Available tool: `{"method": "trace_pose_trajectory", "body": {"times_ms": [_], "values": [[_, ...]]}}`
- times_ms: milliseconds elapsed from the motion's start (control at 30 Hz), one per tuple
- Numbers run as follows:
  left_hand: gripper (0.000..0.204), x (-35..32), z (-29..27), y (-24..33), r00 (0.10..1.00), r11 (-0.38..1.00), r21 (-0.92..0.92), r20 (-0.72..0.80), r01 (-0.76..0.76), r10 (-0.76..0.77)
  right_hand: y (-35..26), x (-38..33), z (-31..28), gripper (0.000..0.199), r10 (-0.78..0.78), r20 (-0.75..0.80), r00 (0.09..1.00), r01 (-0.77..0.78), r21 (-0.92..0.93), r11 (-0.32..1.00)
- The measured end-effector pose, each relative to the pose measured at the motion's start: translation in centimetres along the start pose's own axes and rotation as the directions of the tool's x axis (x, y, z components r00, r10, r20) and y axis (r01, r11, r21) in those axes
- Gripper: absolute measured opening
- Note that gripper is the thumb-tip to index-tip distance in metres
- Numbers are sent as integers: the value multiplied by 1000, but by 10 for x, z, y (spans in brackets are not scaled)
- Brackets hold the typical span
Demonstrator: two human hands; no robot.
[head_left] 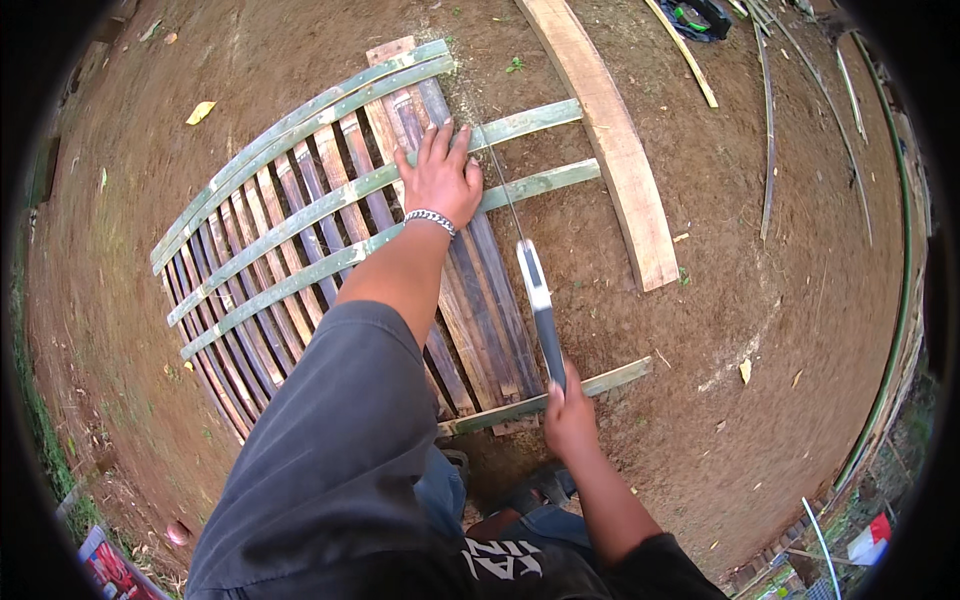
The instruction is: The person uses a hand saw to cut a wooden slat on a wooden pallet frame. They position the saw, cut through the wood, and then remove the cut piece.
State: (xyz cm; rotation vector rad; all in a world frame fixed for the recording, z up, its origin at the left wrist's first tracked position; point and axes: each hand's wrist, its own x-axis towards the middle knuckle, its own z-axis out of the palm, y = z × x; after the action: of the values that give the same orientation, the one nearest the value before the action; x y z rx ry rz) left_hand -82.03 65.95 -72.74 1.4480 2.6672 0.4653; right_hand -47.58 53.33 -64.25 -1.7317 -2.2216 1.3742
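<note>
My right hand (573, 425) is wrapped round the dark handle of a hand saw (540, 300). The thin blade runs away from me, seen nearly edge-on, across the green bamboo strips just right of the slatted panel. My left hand (440, 185), with a chain bracelet at the wrist, lies with fingers spread on the panel's right end and presses on a bamboo strip and the slats beneath. The bamboo panel (285, 255) is made of brown slats crossed by several green strips. Two middle strips (535, 122) stick out to the right past the slats.
A thick wooden beam (615, 150) lies on the dirt ground (790, 330) at the strips' ends. Loose bamboo lengths (768, 140) and a dark bag (695, 17) lie at the far right. A near strip (615, 377) juts out by my right hand. My feet stand at the panel's near edge.
</note>
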Motion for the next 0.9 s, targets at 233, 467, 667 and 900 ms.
{"method": "trace_pose_trajectory", "body": {"times_ms": [233, 467, 667, 900], "values": [[54, -3, -1, -8, 1000, 1000, 4, 7, 4, -4, -80, 94, -9, 48, 154, 184, 971, -153, -17, 988], [54, -11, -3, -7, 1000, 1000, -24, 9, 3, -2, -41, 31, -5, 49, 142, 97, 985, -141, -13, 990], [54, 1, -5, -8, 1000, 1000, 5, 24, 9, -9, -41, 38, -15, 48, 134, 127, 983, -136, 12, 991], [57, 0, 6, -3, 999, 999, -50, 37, 17, -15, -65, 103, -4, 48, 129, 133, 983, -130, -6, 992]]}}
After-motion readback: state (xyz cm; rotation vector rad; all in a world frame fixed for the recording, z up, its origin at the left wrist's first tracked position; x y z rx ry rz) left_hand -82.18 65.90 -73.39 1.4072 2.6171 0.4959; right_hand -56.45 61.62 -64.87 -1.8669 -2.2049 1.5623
